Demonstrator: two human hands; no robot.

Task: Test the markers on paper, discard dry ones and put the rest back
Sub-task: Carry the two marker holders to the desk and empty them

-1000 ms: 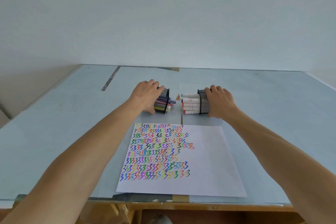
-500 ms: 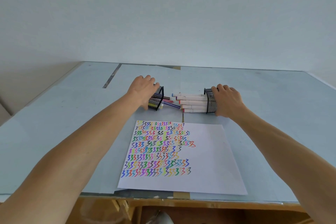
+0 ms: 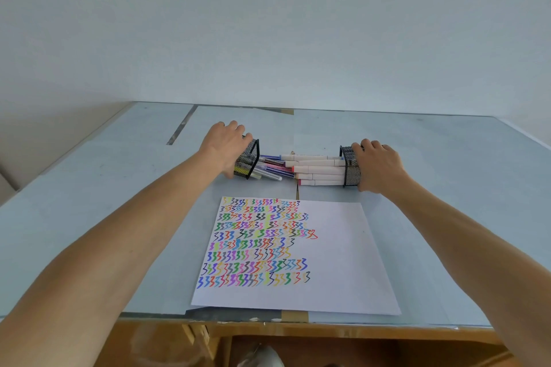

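Note:
Two black mesh pen holders lie on their sides, mouths facing each other. My left hand (image 3: 225, 143) grips the left holder (image 3: 249, 159); several thin coloured pens (image 3: 272, 171) have slid partly out of it. My right hand (image 3: 377, 167) grips the right holder (image 3: 350, 165); several thick white markers (image 3: 320, 170) stick out of it toward the middle. In front lies a white paper (image 3: 337, 253) covered on its left with rows of coloured scribbles.
The light blue table (image 3: 447, 176) ends at a near edge just below the paper, with wood beneath. A pale wall stands behind the far edge. A dark strip (image 3: 182, 125) runs across the table's back left.
Both hands have drawn the two holders apart, left one leftward and right one rightward. More of the pens and markers now lies exposed between them.

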